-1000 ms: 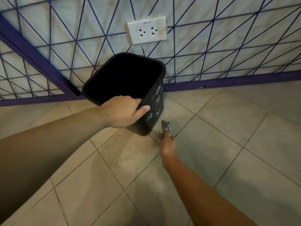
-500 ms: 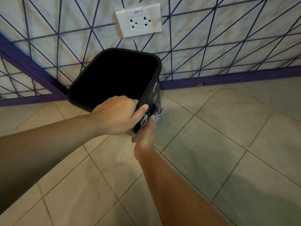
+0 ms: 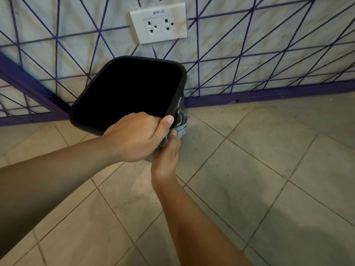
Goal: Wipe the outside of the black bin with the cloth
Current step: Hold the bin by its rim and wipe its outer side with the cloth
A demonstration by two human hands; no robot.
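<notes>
Over beige floor tiles [image 3: 240,179] by a purple-lined wall [image 3: 269,60] with a socket [image 3: 159,23], our left hand [image 3: 134,137] grips the black bin [image 3: 172,104] rim mid-frame while our right hand [image 3: 166,156] presses the grey cloth [image 3: 180,129] against its side, fingers hidden.

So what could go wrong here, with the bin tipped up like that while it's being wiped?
The black bin is tilted, held only at its rim by the left hand; pushing with the cloth could twist it loose. The right hand wipes the side facing away, so smears there may be missed. The wall socket sits close above a possibly damp cloth.
</notes>
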